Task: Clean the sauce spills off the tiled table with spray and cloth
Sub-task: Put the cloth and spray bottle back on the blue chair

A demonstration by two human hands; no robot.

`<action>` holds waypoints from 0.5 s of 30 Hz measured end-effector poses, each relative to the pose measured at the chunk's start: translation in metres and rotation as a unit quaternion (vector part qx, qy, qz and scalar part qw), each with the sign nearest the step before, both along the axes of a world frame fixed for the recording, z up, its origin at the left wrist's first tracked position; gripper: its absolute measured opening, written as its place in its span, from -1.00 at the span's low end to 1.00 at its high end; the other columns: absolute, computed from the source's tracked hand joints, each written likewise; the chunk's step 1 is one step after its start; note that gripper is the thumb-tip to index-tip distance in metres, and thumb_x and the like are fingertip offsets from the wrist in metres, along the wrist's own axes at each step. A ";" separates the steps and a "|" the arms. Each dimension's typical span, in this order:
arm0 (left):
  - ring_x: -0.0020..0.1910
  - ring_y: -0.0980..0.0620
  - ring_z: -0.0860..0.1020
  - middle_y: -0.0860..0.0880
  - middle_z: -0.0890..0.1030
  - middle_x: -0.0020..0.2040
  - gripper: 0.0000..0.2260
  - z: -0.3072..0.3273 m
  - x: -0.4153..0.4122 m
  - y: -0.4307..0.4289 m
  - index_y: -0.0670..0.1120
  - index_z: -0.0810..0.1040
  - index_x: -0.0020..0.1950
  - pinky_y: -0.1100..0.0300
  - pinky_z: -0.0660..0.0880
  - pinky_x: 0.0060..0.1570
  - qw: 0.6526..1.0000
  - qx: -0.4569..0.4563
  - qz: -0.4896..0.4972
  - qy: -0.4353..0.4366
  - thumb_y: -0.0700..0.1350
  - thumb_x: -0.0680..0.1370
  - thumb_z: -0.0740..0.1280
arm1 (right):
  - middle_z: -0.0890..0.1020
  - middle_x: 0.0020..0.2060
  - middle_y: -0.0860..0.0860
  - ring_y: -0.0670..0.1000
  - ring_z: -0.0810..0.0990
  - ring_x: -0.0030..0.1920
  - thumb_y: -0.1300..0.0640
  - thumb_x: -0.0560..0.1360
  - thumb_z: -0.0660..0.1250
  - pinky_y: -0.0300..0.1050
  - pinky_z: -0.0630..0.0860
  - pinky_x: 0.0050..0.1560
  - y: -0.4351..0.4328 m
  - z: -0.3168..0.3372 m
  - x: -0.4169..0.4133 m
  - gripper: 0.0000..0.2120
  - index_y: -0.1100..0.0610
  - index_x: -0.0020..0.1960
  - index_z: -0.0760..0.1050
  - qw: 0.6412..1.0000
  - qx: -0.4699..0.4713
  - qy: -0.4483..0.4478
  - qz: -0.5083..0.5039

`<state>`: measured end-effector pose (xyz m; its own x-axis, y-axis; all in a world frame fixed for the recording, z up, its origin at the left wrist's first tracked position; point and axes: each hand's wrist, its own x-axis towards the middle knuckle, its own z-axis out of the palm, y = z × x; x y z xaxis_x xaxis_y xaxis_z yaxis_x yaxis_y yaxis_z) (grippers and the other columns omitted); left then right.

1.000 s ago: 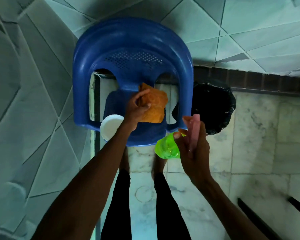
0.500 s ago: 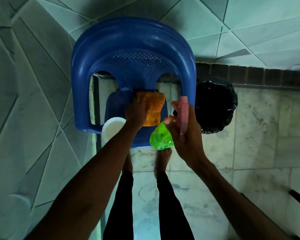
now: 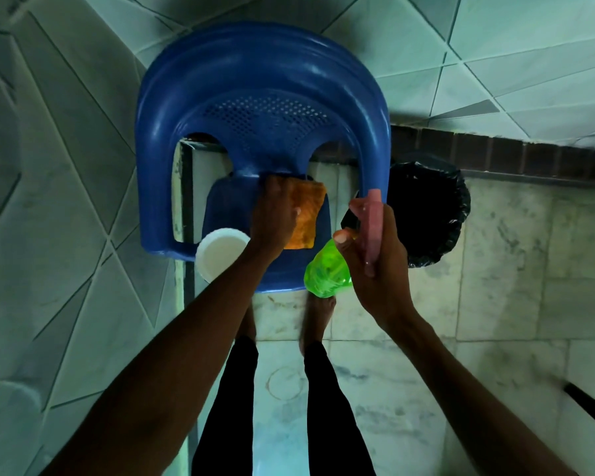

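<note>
- The blue plastic armchair (image 3: pixel 261 80) fills the middle of the view from above, and the wiping goes on at its seat; I cannot make out a tiled bench or any sauce marks
- A black bag-lined bin (image 3: pixel 426 207) stands on the marble floor just beside the chair's right armrest
- The right hand (image 3: pixel 378 262) is curled round the neck of the green spray bottle with the pink trigger head (image 3: pixel 325 273), thumb on the green body; it has come in nearer the right armrest over the last second, its nozzle pointing away toward the armrest
- The left hand (image 3: pixel 273 214) lies palm down with its fingers spread flat over the orange cloth (image 3: pixel 306 214), pressing it on the seat near the backrest
- That cloth was bunched in the fingertips a second ago; now it lies flat, which suggests a wiping stroke has begun
- A white round container (image 3: pixel 220 252) sits at the seat's front left edge, just beside the left wrist, close enough to be knocked
</note>
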<state>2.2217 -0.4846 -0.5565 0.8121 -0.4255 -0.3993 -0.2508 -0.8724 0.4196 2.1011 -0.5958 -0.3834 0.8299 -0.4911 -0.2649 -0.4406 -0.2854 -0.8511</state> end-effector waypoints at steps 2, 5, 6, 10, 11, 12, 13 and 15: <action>0.19 -0.23 0.51 -0.18 0.51 0.22 -0.65 0.005 -0.004 -0.008 -0.13 0.43 0.28 -0.08 0.44 0.08 0.998 -0.036 -0.022 0.053 -0.07 0.53 0.36 | 0.56 0.17 -0.16 -0.29 0.58 0.06 -0.24 0.52 0.28 -0.33 0.53 0.03 -0.002 0.000 0.000 -0.39 0.17 0.38 0.39 1.000 0.002 0.003 -0.002; 0.34 -0.18 0.43 -0.13 0.38 0.42 -0.45 0.016 -0.014 -0.019 -0.10 0.31 0.45 -0.05 0.35 0.23 0.995 0.042 -0.059 0.075 0.10 0.55 0.35 | 0.57 0.20 -0.13 -0.27 0.60 0.07 -0.23 0.52 0.29 -0.28 0.55 0.05 -0.005 -0.002 0.000 -0.43 0.13 0.37 0.39 1.000 0.005 0.003 -0.011; 0.36 -0.17 0.41 -0.14 0.34 0.46 -0.40 0.019 -0.017 -0.022 -0.11 0.26 0.49 -0.04 0.34 0.25 0.993 0.073 -0.077 0.049 0.13 0.56 0.33 | 0.58 0.22 -0.10 -0.27 0.60 0.09 -0.22 0.52 0.29 -0.27 0.55 0.08 -0.006 -0.002 0.000 -0.43 0.13 0.37 0.39 1.000 0.003 0.003 -0.012; 0.23 -0.15 0.51 -0.18 0.44 0.36 -0.47 0.021 -0.020 -0.028 -0.15 0.25 0.46 0.06 0.41 0.04 0.990 0.098 -0.100 -0.012 0.02 0.58 0.33 | 0.58 0.27 -0.04 -0.16 0.61 0.17 -0.22 0.52 0.29 -0.21 0.57 0.14 -0.009 -0.003 0.000 -0.43 0.12 0.38 0.38 1.000 0.002 0.003 -0.018; 0.19 -0.16 0.52 -0.18 0.48 0.30 -0.51 0.019 -0.016 -0.028 -0.16 0.31 0.42 0.07 0.37 -0.04 0.994 0.077 -0.069 0.025 -0.04 0.56 0.37 | 0.58 0.26 -0.03 -0.13 0.61 0.18 -0.24 0.52 0.29 -0.19 0.58 0.14 -0.010 -0.002 0.000 -0.42 0.11 0.38 0.38 1.000 0.001 0.003 -0.018; 0.16 -0.17 0.53 -0.18 0.51 0.24 -0.55 0.016 -0.011 -0.027 -0.16 0.37 0.35 0.08 0.33 -0.10 0.996 0.049 -0.034 0.065 -0.09 0.53 0.40 | 0.58 0.26 -0.03 -0.13 0.61 0.18 -0.26 0.52 0.29 -0.19 0.58 0.14 -0.011 -0.002 0.000 -0.42 0.09 0.37 0.37 1.000 -0.002 0.002 -0.018; 0.11 -0.18 0.54 -0.19 0.54 0.17 -0.61 0.012 -0.006 -0.027 -0.15 0.43 0.27 0.07 0.31 -0.12 0.996 0.017 -0.005 0.092 -0.12 0.49 0.42 | 0.58 0.27 -0.03 -0.14 0.61 0.18 -0.27 0.51 0.28 -0.19 0.58 0.14 -0.011 -0.002 0.000 -0.43 0.06 0.37 0.37 1.000 -0.005 0.002 -0.017; -0.02 -0.16 0.56 -0.14 0.57 0.00 -0.75 0.005 -0.003 -0.025 -0.09 0.49 0.06 0.03 0.43 -0.16 0.992 -0.037 0.035 0.113 -0.10 0.44 0.43 | 0.58 0.27 -0.03 -0.14 0.62 0.15 -0.25 0.51 0.29 -0.20 0.59 0.13 -0.013 -0.003 -0.001 -0.48 0.01 0.35 0.36 1.000 -0.007 0.006 -0.018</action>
<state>2.2191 -0.5092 -0.5512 0.7345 -0.4052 -0.5444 -0.0825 -0.8496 0.5210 2.1002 -0.6087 -0.3859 0.8078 -0.5248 -0.2684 -0.4616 -0.2801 -0.8417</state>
